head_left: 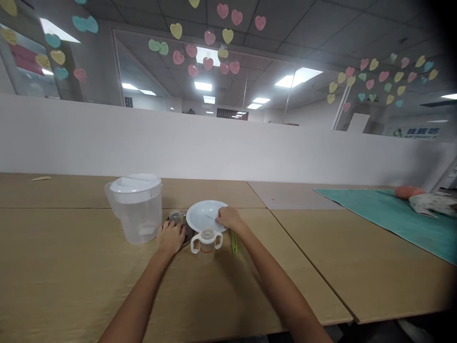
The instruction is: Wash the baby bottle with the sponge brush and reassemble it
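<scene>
My left hand [172, 237] lies over the near left edge of a dark round dish [187, 235], fingers spread. A small clear domed piece [175, 216] sits on that dish, just beyond my fingertips. My right hand [229, 217] is closed in a pinch over the right rim of a pale blue-white plate [198, 209]. From its fingertips a thin, light-coloured stick-like thing [210, 217] reaches into the plate; its kind is unclear. In front of the plate stands a clear baby bottle [206, 247] with two white handles. Below my right wrist lies a green handle [234, 243], its far end hidden.
A translucent pitcher [141, 214] with a white lid stands left of my left hand. Far right, a teal mat [371, 209] carries an orange item [409, 192] and a patterned cloth [433, 204]. A white partition [200, 147] runs behind the wooden table [78, 276].
</scene>
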A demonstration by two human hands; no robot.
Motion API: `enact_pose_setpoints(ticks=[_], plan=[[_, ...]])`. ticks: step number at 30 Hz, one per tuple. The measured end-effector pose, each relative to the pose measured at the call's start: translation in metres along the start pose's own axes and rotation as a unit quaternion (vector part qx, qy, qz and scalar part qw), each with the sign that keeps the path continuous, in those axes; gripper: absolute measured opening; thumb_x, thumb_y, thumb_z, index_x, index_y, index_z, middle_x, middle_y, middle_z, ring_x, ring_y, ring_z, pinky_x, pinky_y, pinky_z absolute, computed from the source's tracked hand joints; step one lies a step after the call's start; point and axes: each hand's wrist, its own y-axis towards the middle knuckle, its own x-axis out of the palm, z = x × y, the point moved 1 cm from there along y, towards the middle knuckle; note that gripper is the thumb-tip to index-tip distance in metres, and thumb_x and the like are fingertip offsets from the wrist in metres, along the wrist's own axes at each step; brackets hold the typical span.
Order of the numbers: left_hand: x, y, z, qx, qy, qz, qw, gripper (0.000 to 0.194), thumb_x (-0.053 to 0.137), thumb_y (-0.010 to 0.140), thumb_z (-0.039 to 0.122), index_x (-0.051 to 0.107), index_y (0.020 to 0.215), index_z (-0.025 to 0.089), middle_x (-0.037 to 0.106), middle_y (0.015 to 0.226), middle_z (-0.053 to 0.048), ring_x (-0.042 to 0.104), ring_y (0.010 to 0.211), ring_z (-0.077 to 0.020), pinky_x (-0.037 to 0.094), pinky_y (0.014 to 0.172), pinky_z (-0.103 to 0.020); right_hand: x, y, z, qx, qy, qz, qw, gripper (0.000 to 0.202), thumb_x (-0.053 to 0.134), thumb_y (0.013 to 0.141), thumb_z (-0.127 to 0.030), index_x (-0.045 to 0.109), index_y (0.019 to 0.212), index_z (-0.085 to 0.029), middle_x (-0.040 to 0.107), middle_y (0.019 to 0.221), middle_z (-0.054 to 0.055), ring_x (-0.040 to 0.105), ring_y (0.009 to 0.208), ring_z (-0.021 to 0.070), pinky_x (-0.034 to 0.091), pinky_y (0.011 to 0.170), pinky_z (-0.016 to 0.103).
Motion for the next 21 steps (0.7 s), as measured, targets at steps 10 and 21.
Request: enact_pose_setpoints(ticks=[10,21], plan=[[0.003,0.011,-0.008,0.096,-0.008,-0.007,0.995,0.04,0.035,0.084,0.035,0.069,0.069,0.02,0.068,0.079,-0.011,0.06,0.086,-0.0267,0.037,0.086,-0.042,-0.007,0.013,-0.008,-0.011,0.072,0.017,0.997,0.025,0.051,0.075,-0.015,0.071,0.088,-0.023,0.07,0.092,0.005,0.063,0.082,0.0153,0.041,0.064,0.021],[-0.011,0.009,-0.011,-0.041,-0.124,0.187,0.974,0.035,0.045,0.081,0.044,0.072,0.073,0.021,0.07,0.082,-0.006,0.061,0.081,-0.024,0.043,0.074,-0.035,-0.056,-0.007,0.001,0.023,0.37,0.323,0.871,0.026,0.047,0.073,-0.014,0.072,0.079,-0.017,0.071,0.083,0.005,0.063,0.077,0.0158,0.045,0.073,0.024]])
